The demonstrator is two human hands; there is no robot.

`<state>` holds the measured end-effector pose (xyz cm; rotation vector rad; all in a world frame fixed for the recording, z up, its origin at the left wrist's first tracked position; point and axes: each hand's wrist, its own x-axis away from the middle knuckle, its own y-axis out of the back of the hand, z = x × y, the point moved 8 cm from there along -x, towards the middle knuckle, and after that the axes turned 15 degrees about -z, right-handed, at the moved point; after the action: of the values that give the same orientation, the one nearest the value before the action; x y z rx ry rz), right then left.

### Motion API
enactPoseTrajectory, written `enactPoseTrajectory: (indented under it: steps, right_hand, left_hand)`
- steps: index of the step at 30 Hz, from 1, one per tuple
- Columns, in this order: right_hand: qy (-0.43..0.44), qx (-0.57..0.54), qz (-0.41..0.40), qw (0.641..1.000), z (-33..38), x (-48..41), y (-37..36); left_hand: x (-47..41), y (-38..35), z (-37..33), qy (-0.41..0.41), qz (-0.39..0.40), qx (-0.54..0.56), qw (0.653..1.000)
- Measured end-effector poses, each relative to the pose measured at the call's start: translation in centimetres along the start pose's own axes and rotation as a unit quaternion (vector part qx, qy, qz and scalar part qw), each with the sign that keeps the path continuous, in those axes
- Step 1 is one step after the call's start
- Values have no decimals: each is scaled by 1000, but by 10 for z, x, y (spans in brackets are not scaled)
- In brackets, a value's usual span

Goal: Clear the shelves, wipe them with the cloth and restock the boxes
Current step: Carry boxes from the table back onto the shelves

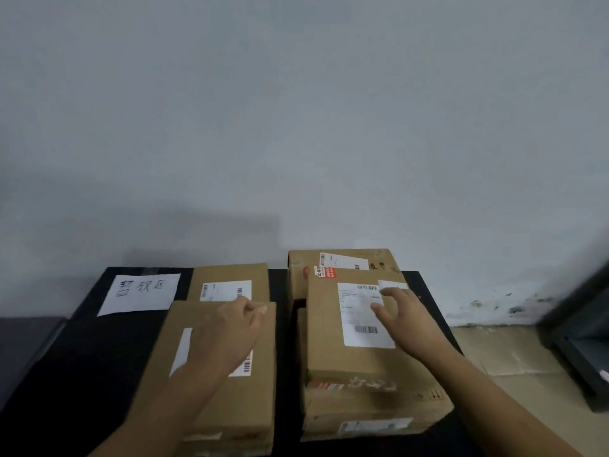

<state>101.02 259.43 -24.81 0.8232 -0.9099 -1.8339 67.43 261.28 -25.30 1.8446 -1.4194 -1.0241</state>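
On the black table [99, 357], the near left box [230, 400] is gripped by the left hand [227, 331], the top right box [329, 341] touched by the spread right hand [405, 318] (seemingly the staging step; a lift is called for).

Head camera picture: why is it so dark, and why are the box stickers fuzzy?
Head view: dim, flat light; a soft shadow on the grey wall; small print on the white paper label blurred past reading.

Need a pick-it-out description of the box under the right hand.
On the black table against the grey wall, go to the stack on the right. The top box, under the right hand, is the target. Only it lies on a wider box, with a big white shipping label facing up.
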Motion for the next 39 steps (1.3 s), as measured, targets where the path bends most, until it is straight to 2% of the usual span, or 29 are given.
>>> enactPoseTrajectory:
  steps: [4,9,17,23,27,35,39]
  right_hand:
    - [87,3,14,996,57,-4,-20]
    - [202,-33,55,977,143,3,-56]
    - [359,-69,155,918,280,69,-122]
    - [474,-88,265,835,379,174,-167]
    - [546,-115,297,775,430,264,-176]
    - [642,-112,362,667,485,457,-179]
    - [668,-108,379,631,495,550,-168]
  left_hand:
    - [8,47,28,10,-40,-42,998]
    - [35,103,85,107,-79,-85,988]
    - [140,201,174,277,-193,-149,929]
    - [258,274,221,394,-255,-205,859]
    - [348,312,244,463,-282,-224,810]
    - [533,368,262,562,-343,-240,713]
    - [619,393,269,588,-360,-247,680]
